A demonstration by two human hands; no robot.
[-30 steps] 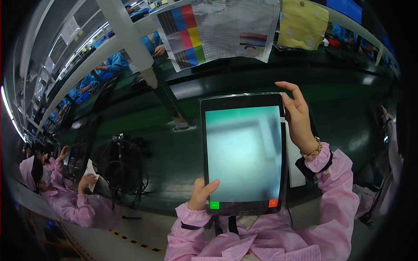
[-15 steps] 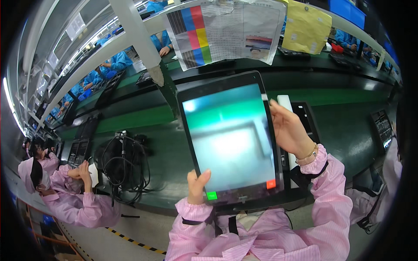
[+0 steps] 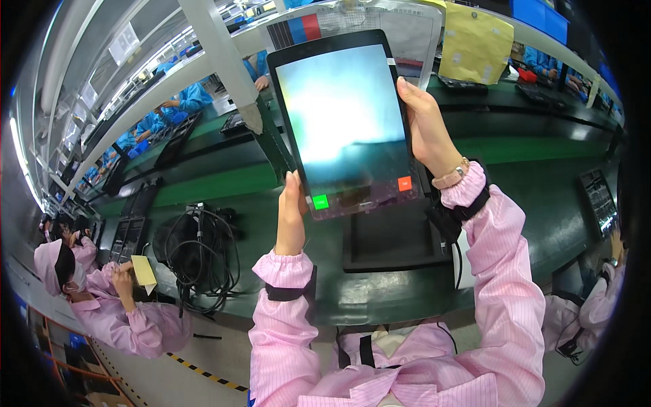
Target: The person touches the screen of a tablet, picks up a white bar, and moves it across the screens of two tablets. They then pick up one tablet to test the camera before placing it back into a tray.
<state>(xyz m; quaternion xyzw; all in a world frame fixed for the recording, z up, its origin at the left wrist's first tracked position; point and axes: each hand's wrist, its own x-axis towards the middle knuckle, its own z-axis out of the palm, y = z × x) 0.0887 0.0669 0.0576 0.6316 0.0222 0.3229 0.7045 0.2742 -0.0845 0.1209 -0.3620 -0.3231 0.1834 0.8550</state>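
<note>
A black-framed tablet [image 3: 349, 115] is raised above the bench, its lit screen facing me. The screen shows a blurred bright picture with a green square at lower left and a red one at lower right. My left hand [image 3: 290, 217] grips the lower left edge, thumb in front. On the upper right edge, my right hand [image 3: 430, 129] is closed with the thumb along the frame. Most of the fingers behind the tablet are hidden. Under it lies a flat black tray [image 3: 393, 237], partly covered by the tablet and my right sleeve.
A heap of black cables [image 3: 200, 251] lies on the green bench [image 3: 339, 295] to my left. A printed colour chart [image 3: 295, 28] and a yellow sheet [image 3: 477, 44] hang from the rail ahead. At far left a co-worker [image 3: 115, 305] holds a yellow paper.
The tablet has moved up and away from me, uncovering the black tray below. Both my hands have risen with it, and my right hand now grips its right edge.
</note>
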